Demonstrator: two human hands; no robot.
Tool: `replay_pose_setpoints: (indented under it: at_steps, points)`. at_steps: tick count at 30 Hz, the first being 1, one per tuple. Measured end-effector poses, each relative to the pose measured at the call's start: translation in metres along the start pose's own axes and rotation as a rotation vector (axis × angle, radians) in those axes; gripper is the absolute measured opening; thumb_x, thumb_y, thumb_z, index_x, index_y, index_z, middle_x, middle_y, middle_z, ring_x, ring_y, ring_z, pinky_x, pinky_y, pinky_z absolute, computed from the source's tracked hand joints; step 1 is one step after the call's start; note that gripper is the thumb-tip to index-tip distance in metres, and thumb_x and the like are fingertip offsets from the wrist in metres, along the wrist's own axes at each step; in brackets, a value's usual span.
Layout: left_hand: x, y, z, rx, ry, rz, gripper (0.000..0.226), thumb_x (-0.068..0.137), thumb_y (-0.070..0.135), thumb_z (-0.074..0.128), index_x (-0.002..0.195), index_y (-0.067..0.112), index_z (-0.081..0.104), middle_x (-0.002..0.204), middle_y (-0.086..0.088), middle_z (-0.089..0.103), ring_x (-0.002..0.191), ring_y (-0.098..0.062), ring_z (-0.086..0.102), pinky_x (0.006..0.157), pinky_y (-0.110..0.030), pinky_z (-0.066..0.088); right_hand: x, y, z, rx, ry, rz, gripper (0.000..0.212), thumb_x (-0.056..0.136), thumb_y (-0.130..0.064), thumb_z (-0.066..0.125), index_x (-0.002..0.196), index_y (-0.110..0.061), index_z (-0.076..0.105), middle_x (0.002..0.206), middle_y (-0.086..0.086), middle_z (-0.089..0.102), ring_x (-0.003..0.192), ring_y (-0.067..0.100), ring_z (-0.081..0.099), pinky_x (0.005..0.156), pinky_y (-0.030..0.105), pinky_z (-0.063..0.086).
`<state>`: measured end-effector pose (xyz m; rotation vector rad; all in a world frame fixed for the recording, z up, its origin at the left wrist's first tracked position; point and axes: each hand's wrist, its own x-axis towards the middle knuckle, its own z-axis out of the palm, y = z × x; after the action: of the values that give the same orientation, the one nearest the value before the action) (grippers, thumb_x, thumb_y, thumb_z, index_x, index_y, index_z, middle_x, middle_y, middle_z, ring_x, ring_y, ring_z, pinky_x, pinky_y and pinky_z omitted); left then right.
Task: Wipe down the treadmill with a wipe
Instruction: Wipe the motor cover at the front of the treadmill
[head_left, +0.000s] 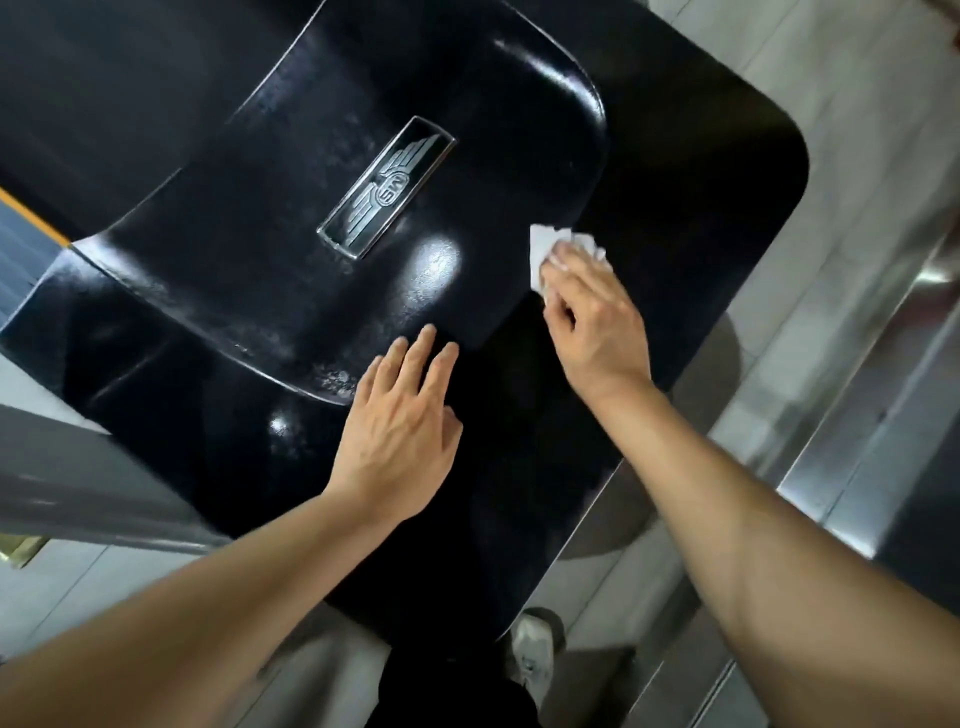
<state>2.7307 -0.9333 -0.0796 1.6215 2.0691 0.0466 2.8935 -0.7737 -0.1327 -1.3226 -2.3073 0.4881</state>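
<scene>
Black treadmill (218, 291), one wipe (545, 254), two hands (400, 415)

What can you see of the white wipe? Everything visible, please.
The wipe is a small white sheet, thin and crumpled, paper or cloth by the look. It lies pressed flat against the glossy black treadmill cover, at the edge of the raised panel, right of the silver winged badge. The right hand covers most of it, its fingers curled on it; only wrinkled corners stick out beyond the fingertips. The left hand rests apart, not touching it.
</scene>
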Motion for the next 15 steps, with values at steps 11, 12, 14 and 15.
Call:
replay_pose_setpoints:
  at_steps: [11,12,14,15]
  points:
    - [0.029,0.003,0.01,0.045,-0.084,0.051,0.072,0.106,0.041,0.03,0.162,0.029,-0.013,0.171,0.003,-0.017,0.158,-0.027,-0.012,0.128,-0.049,0.001,0.138,0.023,-0.009,-0.255,-0.097,0.282,0.028,0.101,-0.009,0.048,0.128,-0.01,0.056,0.136,0.008,0.056,0.12,0.023,0.057,0.096,0.033,0.05]
    - [0.029,0.004,0.009,0.04,-0.087,0.05,0.072,0.106,0.04,0.03,0.162,0.029,-0.014,0.17,0.003,-0.018,0.158,-0.027,-0.013,0.128,-0.049,0.001,0.126,0.031,-0.013,-0.186,-0.027,0.361,0.023,0.101,-0.009,0.046,0.12,-0.011,0.059,0.128,0.006,0.06,0.109,0.021,0.06,0.09,0.032,0.051]
    - [0.029,0.004,0.009,0.042,-0.097,0.048,0.072,0.107,0.04,0.03,0.162,0.029,-0.016,0.17,0.003,-0.02,0.158,-0.027,-0.014,0.128,-0.05,0.001,0.09,0.045,-0.018,-0.055,0.119,0.461,0.022,0.102,-0.011,0.043,0.116,-0.011,0.06,0.13,0.006,0.061,0.109,0.021,0.06,0.093,0.033,0.051]
    - [0.029,0.004,0.008,0.049,-0.106,0.053,0.072,0.107,0.04,0.029,0.162,0.028,-0.017,0.17,0.003,-0.021,0.157,-0.027,-0.014,0.128,-0.051,0.001,0.071,0.05,-0.02,-0.018,0.151,0.486,0.026,0.104,-0.012,0.043,0.124,-0.012,0.06,0.14,0.006,0.057,0.122,0.023,0.058,0.1,0.029,0.047]
